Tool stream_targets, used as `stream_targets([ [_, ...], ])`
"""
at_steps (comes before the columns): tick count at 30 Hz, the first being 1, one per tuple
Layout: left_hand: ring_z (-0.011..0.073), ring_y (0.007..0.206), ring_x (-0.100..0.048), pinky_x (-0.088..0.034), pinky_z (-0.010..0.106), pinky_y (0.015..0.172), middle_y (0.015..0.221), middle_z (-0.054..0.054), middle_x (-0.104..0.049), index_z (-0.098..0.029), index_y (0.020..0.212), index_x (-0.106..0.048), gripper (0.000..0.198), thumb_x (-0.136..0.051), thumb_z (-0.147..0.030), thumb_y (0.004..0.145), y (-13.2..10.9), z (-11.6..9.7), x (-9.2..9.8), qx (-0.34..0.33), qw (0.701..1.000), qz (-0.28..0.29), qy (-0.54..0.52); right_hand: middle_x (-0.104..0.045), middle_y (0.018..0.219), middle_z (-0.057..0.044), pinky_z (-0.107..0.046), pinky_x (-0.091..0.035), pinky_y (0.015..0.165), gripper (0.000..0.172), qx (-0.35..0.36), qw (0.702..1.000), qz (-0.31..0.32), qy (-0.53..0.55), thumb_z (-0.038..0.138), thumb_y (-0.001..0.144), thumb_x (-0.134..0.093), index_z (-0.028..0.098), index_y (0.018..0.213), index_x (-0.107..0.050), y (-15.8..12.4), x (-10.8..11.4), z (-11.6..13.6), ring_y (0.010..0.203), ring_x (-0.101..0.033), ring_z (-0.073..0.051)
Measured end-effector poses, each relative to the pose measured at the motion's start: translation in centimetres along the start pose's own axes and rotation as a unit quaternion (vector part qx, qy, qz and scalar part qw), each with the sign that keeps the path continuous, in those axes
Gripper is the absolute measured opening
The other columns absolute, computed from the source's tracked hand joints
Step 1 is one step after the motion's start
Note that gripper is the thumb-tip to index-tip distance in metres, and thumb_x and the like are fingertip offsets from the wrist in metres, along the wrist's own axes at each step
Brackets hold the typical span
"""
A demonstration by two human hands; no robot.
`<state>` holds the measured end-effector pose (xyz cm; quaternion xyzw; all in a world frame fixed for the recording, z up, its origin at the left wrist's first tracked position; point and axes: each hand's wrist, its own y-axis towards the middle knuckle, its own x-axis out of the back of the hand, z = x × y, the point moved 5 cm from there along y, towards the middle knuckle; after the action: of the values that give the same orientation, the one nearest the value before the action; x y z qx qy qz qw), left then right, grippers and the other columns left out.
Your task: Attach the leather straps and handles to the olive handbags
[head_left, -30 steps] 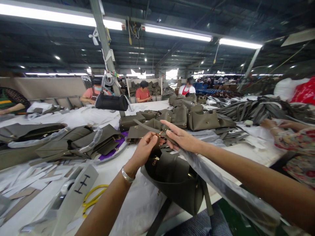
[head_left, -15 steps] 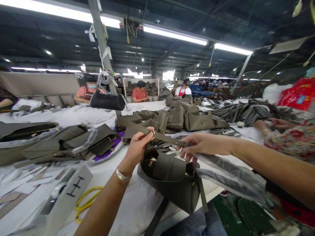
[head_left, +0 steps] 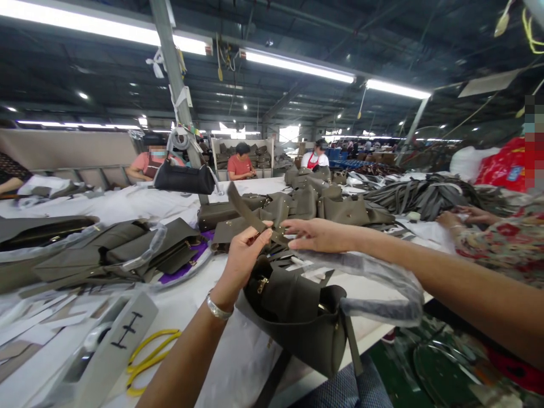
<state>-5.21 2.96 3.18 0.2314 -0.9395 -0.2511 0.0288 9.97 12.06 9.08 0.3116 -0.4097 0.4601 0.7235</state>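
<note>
In my left hand (head_left: 247, 249) the olive-grey bag strap (head_left: 244, 209) is pinched between thumb and fingers, its free end sticking up to the left. My right hand (head_left: 317, 235) is just to the right, its fingertips closed on the same strap; its thumb is partly hidden. Below both hands the olive-grey handbag (head_left: 297, 334) stands tilted at the table edge, its mouth open and a gold zipper pull (head_left: 262, 284) showing inside. A plastic-wrapped part of the strap (head_left: 382, 310) loops out from the bag's right side, under my right forearm.
Several similar bags (head_left: 304, 204) are heaped beyond my hands, with more bags (head_left: 123, 249) at left. A pile of straps (head_left: 425, 195) lies at right, near a co-worker's floral sleeve (head_left: 501, 238). Yellow-handled scissors (head_left: 148, 362) and a white board (head_left: 114, 345) are at front left.
My right hand has moved left along the strap, close to my left hand. The strap's free end now rises more steeply, and the plastic-wrapped loop has shifted left and bends more.
</note>
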Motion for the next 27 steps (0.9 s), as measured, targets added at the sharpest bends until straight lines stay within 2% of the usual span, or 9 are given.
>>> stream_targets([
  [2, 0.0155, 0.083, -0.060, -0.045, 0.025, 0.074, 0.098, 0.004, -0.072, -0.017, 0.103, -0.074, 0.026, -0.067, -0.034, 0.084, 0.1, 0.1, -0.4, -0.040, 0.997, -0.006, 0.059, -0.065, 0.129, -0.012, -0.038, -0.047, 0.091, 0.063, 0.027, 0.997, -0.062, -0.038, 0.049, 0.089, -0.058, 0.021, 0.143, -0.046, 0.0, 1.2, 1.9, 0.112, -0.063, -0.028],
  [4, 0.0155, 0.081, -0.060, -0.044, 0.025, 0.072, 0.093, 0.004, -0.071, -0.017, 0.095, -0.075, 0.019, -0.067, -0.029, 0.083, 0.0, 0.0, -1.4, -0.082, 0.990, -0.002, 0.117, -0.064, 0.130, -0.013, -0.037, -0.047, 0.090, 0.063, 0.039, 0.991, -0.091, -0.090, 0.053, 0.092, -0.053, 0.019, 0.144, -0.044, 0.2, 1.6, 4.2, 0.111, -0.063, -0.028],
  [8, 0.0121, 0.064, -0.051, -0.038, 0.023, 0.062, 0.066, -0.002, -0.061, -0.015, 0.069, -0.069, 0.010, -0.069, -0.021, 0.077, 0.1, -0.3, -2.8, -0.121, 0.974, -0.008, 0.189, -0.072, 0.095, -0.014, -0.033, -0.046, 0.074, 0.037, 0.021, 0.961, -0.106, -0.255, 0.042, 0.098, -0.046, 0.012, 0.110, -0.064, 0.8, 0.9, 7.5, 0.089, -0.068, -0.027],
  [10, 0.0108, 0.060, -0.046, -0.035, 0.022, 0.058, 0.061, -0.003, -0.056, -0.014, 0.064, -0.065, 0.017, -0.069, -0.023, 0.077, 0.2, -0.4, -3.3, -0.111, 0.979, 0.010, 0.170, -0.071, 0.093, -0.014, -0.033, -0.045, 0.074, 0.025, 0.029, 0.951, -0.107, -0.290, 0.028, 0.099, -0.045, 0.011, 0.097, -0.064, 1.0, 0.6, 8.3, 0.086, -0.067, -0.025],
  [14, 0.0127, 0.066, -0.055, -0.040, 0.022, 0.061, 0.074, 0.000, -0.066, -0.014, 0.081, -0.070, 0.020, -0.069, -0.034, 0.082, -0.1, 0.1, -5.1, -0.058, 0.985, 0.131, 0.094, -0.071, 0.089, -0.005, -0.029, -0.047, 0.080, 0.020, 0.082, 0.978, -0.184, -0.046, 0.015, 0.100, -0.040, 0.015, 0.094, -0.059, 1.6, 3.2, 9.6, 0.083, -0.066, -0.015],
  [17, 0.0166, 0.077, -0.063, -0.046, 0.024, 0.069, 0.089, 0.004, -0.072, -0.015, 0.096, -0.073, 0.022, -0.068, -0.034, 0.084, -0.7, 1.1, -6.3, -0.029, 0.975, 0.203, 0.085, -0.068, 0.084, 0.000, -0.027, -0.050, 0.080, 0.027, 0.099, 0.929, -0.292, 0.203, 0.025, 0.104, -0.031, 0.017, 0.102, -0.057, 1.8, 8.1, 10.2, 0.078, -0.065, -0.010],
  [21, 0.0187, 0.086, -0.064, -0.047, 0.027, 0.078, 0.094, 0.005, -0.072, -0.017, 0.098, -0.072, 0.019, -0.067, -0.030, 0.086, -0.7, 1.3, -5.0, -0.073, 0.983, 0.088, 0.143, -0.068, 0.106, -0.002, -0.029, -0.047, 0.084, 0.042, 0.118, 0.835, -0.426, 0.326, 0.045, 0.103, -0.027, 0.020, 0.121, -0.056, 0.4, 13.1, 9.8, 0.098, -0.065, -0.013],
  [24, 0.0199, 0.094, -0.064, -0.046, 0.029, 0.086, 0.100, 0.005, -0.070, -0.019, 0.099, -0.071, 0.017, -0.065, -0.030, 0.088, -0.8, 0.5, -3.6, -0.131, 0.966, 0.002, 0.221, -0.065, 0.124, -0.008, -0.039, -0.043, 0.081, 0.062, 0.112, 0.816, -0.464, 0.327, 0.056, 0.099, -0.024, 0.013, 0.135, -0.049, -1.7, 11.6, 8.1, 0.116, -0.058, -0.027],
  [27, 0.0206, 0.095, -0.063, -0.046, 0.029, 0.085, 0.103, 0.006, -0.068, -0.021, 0.102, -0.070, 0.017, -0.061, -0.031, 0.091, -1.0, 0.2, -3.4, -0.144, 0.937, -0.012, 0.318, -0.056, 0.140, -0.009, -0.043, -0.045, 0.093, 0.052, 0.084, 0.861, -0.390, 0.316, 0.051, 0.098, -0.041, 0.026, 0.143, -0.041, -3.2, 6.4, 5.7, 0.129, -0.051, -0.028],
])
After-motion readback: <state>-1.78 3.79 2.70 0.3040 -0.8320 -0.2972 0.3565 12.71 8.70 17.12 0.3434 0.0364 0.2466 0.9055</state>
